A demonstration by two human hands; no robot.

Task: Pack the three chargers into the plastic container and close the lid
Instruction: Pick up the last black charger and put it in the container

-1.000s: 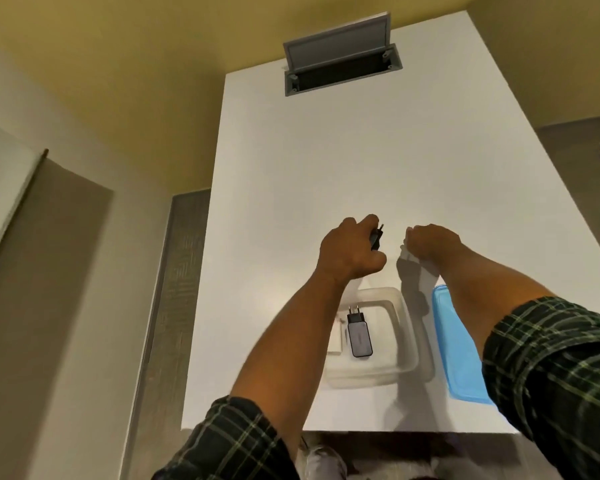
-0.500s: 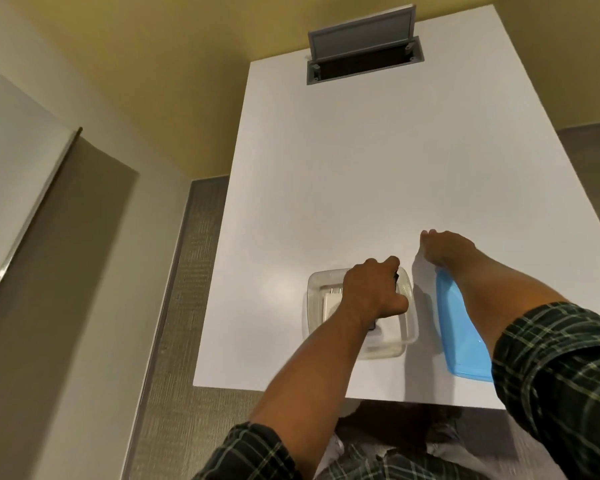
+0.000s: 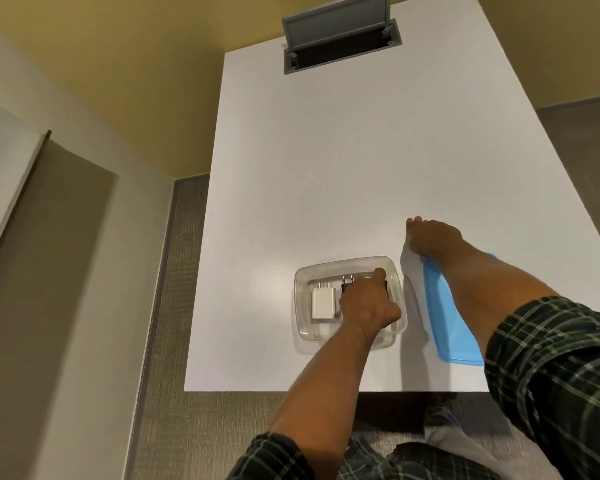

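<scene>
The white table point(image 3: 343, 161) filled the centre of the frame. At lower right lay the blue lid point(image 3: 451, 323), thin and probably flexible, best lifted by an edge. Left of it, at lower centre, sat the clear plastic container point(image 3: 307, 327), light and likely to slide. Inside, a white charger point(image 3: 323, 303) lay flat, small, rigid and smooth. The left hand point(image 3: 366, 304) curled over a black charger point(image 3: 347, 286) in the container; whether it gripped, I could not tell. The right hand point(image 3: 432, 237) rested flat beyond the lid, holding nothing.

White rectangular surface point(image 3: 343, 161); grey flip-up cable hatch point(image 3: 340, 36) open at its far edge; grey carpet floor point(image 3: 184, 271); mustard wall point(image 3: 136, 64).
</scene>
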